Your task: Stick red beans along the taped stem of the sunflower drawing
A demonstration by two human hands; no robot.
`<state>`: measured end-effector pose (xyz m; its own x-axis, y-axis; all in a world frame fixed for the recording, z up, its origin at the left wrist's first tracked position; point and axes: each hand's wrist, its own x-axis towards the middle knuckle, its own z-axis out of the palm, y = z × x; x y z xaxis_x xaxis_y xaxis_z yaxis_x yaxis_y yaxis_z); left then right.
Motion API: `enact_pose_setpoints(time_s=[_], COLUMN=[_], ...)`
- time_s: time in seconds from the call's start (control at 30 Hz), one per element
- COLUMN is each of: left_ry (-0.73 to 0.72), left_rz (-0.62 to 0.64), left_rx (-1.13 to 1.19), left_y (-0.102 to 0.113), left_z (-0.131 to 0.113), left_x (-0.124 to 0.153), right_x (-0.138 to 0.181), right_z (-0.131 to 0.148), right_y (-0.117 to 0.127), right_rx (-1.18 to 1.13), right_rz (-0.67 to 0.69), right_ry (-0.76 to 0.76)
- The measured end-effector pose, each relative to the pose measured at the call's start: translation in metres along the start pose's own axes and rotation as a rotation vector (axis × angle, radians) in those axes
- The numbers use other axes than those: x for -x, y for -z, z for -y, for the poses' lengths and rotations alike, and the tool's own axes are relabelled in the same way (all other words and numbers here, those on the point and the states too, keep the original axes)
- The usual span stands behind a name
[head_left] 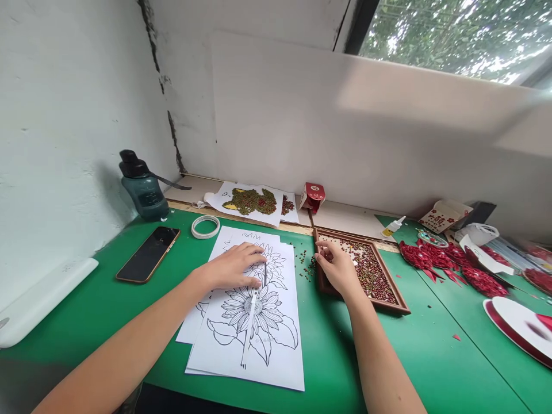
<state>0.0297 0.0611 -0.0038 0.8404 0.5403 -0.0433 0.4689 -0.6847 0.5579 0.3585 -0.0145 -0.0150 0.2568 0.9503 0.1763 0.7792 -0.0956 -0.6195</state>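
Sheets of white paper (284,368) with a black line drawing of sunflowers lie overlapping on the green table. My left hand (235,265) lies palm down across the upper part of the drawing, fingers stretched out. Below its thumb, a thin pale strip (251,313) crosses the lower flower; I cannot make out what it is. My right hand (338,265) is over the left side of a brown wooden frame (394,282), its fingers curled and thumb close to the forefinger. Anything between those fingertips is too small to tell. Mixed beans (375,279) fill much of the frame.
Loose beans (305,267) lie between paper and frame. A phone (149,254), a tape roll (205,227) and a water bottle (144,187) stand left. Behind is a bean picture (252,201). Glue bottle (393,226), red trimmings (435,256) and a ribbon spool (517,328) are right.
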Motion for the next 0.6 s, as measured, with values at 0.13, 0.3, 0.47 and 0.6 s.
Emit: enact_pose_setpoints(time_s=[0.13,0.3,0.47,0.6], left_ry=[-0.037,-0.032,-0.001,-0.022], left_rz=[-0.014,-0.008,-0.021,-0.041], left_rx=[-0.008,-0.023,-0.006,-0.028], left_y=[-0.0047,-0.0072,-0.0059,-0.0051], left_z=[0.0055,0.0073,0.0035,0.0036], left_x=[0.0002,-0.0017,-0.0037,-0.0032], right_x=[0.0002,-0.0005,0.0001,0.0007], right_z=[0.0004,-0.0002,0.0025,0.0037], right_y=[-0.0003,-0.0026,-0.0021,-0.0021], right_rx=[0.003,0.015,0.015,0.009], right_rz=[-0.007,-0.005,0.008,0.011], right_ry=[0.015,0.041,0.029,0.021])
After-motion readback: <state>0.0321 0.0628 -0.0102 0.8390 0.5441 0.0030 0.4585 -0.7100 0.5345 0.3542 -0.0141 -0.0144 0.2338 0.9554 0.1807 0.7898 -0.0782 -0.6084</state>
